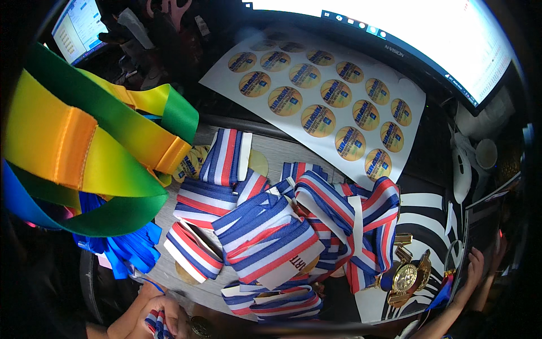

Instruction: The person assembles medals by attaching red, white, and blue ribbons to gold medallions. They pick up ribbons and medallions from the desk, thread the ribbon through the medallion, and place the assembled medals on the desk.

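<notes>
Ribbons (265,231) in red, white and blue lie heaped on our grey desk (169,265), many folded into flat bundles, some with gold medals half hidden beneath them. From the head view, our left hand (161,319) sits at the lower edge, fingers curled around a small fold of striped ribbon, with a round medal (200,326) just beside it. Our right hand (471,277) reaches in from the lower right, fingers together and bent over the edge of a dark board; whether it pinches anything we cannot tell. Near it lies a gold medal (405,277) on a zebra-striped mat (429,217), its ribbon trailing back into the heap.

Behind the heap rests a white sheet (316,90) of round gold stickers, most still in their rows, though a few spots along its upper right rim look bare. A bright monitor (395,34) curves across the top, and a second screen (79,25) glows at upper left. Rainbow ribbons (90,141) in yellow, green, orange and blue hang close to the camera on our left.

We judge the work well under way: many ribbons are already folded, yet most stickers remain on the sheet and the medal by our left hand is not yet dealt with.
</notes>
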A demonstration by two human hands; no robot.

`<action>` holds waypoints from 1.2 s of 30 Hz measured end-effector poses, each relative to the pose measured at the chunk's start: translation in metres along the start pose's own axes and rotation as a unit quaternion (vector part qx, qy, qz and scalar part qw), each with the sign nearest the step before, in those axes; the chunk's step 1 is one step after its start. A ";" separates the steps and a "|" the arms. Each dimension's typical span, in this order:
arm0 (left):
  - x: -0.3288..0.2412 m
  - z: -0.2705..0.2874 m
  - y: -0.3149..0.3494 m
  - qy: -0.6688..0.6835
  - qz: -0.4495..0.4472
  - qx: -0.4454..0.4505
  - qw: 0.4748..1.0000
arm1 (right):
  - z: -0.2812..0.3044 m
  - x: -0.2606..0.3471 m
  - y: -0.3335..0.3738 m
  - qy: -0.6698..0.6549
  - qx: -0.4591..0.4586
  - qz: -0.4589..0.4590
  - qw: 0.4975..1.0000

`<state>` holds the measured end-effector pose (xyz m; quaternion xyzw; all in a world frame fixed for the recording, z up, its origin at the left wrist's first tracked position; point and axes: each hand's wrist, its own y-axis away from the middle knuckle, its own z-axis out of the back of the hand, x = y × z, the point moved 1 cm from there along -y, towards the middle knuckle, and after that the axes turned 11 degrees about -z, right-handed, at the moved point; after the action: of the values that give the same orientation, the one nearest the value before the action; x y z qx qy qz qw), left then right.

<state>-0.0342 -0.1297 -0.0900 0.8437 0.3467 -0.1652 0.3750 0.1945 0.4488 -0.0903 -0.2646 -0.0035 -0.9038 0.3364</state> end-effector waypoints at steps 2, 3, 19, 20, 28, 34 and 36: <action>0.000 0.001 0.000 0.002 -0.003 -0.002 1.000 | -0.003 0.007 0.000 -0.002 -0.007 -0.004 1.000; 0.001 0.001 0.000 0.004 -0.002 -0.003 1.000 | -0.005 0.007 0.001 0.001 -0.004 -0.008 1.000; 0.035 0.020 0.039 -0.069 -0.111 -0.185 0.974 | -0.289 0.208 0.188 0.041 0.440 -0.193 0.876; 0.034 0.019 0.043 -0.054 -0.114 -0.157 0.980 | -0.321 0.215 0.220 0.080 0.469 -0.208 0.855; 0.027 0.011 0.069 0.053 -0.146 -0.050 0.987 | -0.189 0.204 0.278 0.061 0.315 -0.047 0.946; 0.025 -0.010 0.089 0.070 -0.117 0.008 0.991 | -0.054 0.224 0.193 -0.172 0.064 0.002 0.983; 0.025 -0.018 0.094 0.062 -0.100 0.030 0.993 | -0.040 0.232 0.139 -0.165 -0.049 0.045 0.984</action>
<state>0.0503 -0.1495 -0.0425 0.8243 0.4468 -0.1601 0.3087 0.1132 0.1934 -0.0369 -0.4260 -0.0027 -0.8307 0.3583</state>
